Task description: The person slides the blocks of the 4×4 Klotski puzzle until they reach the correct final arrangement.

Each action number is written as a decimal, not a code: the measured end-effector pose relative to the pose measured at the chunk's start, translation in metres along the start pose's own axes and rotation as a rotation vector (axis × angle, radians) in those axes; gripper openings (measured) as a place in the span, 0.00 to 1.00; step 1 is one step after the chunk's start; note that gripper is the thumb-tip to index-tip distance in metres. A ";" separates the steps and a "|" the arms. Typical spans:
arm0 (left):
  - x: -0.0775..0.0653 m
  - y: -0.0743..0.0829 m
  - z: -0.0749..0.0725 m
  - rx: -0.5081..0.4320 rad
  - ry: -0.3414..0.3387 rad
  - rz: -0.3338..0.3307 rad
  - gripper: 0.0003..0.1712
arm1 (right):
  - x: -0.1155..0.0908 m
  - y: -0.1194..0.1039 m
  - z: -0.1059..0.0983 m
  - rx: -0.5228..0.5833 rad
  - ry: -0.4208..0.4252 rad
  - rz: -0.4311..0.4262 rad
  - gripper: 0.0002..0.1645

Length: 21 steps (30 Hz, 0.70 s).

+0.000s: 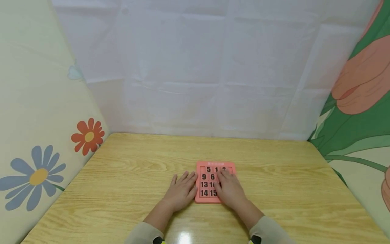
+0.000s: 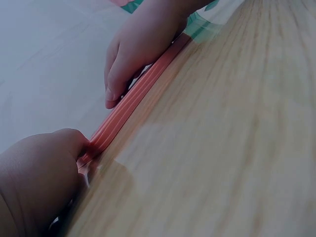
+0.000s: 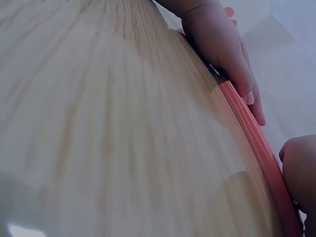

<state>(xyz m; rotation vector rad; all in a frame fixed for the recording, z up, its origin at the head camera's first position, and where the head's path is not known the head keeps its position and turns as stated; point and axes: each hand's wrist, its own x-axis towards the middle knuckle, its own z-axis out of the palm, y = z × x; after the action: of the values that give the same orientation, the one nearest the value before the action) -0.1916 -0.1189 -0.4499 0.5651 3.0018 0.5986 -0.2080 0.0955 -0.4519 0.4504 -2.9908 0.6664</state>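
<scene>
A pink sliding number puzzle (image 1: pixel 204 199) lies flat on the table, with black numerals such as 5, 9, 13 and 14 in rows. My left hand (image 1: pixel 180 192) lies palm down at its left edge, fingers fairly straight and the tips touching the frame. Over the puzzle's right side rests my right hand (image 1: pixel 230 189), fingers extended across the tiles and hiding several numbers. In the left wrist view, the thumb side of the left hand (image 2: pixel 42 170) meets the puzzle's corner. The right wrist view shows the right hand (image 3: pixel 301 170) above the pink edge (image 3: pixel 261 148).
The wood-grain table (image 1: pixel 137 159) extends around the puzzle on all sides. A creased white sheet (image 1: pixel 213 67) hangs behind it. Flower-printed cloths stand at the left (image 1: pixel 36 101) and right (image 1: pixel 359 135). Light reflects off the table's near edge.
</scene>
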 end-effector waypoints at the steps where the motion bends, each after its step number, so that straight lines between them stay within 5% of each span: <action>1: 0.000 0.000 0.000 0.000 -0.002 -0.004 0.31 | 0.000 -0.001 0.000 0.004 0.001 -0.002 0.32; 21: -0.001 0.000 -0.001 0.015 0.000 0.006 0.31 | 0.002 -0.013 0.001 -0.003 -0.040 -0.019 0.33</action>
<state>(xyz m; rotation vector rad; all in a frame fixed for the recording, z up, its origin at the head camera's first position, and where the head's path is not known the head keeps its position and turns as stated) -0.1910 -0.1195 -0.4490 0.5752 3.0081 0.5768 -0.2058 0.0830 -0.4473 0.4978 -3.0208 0.6583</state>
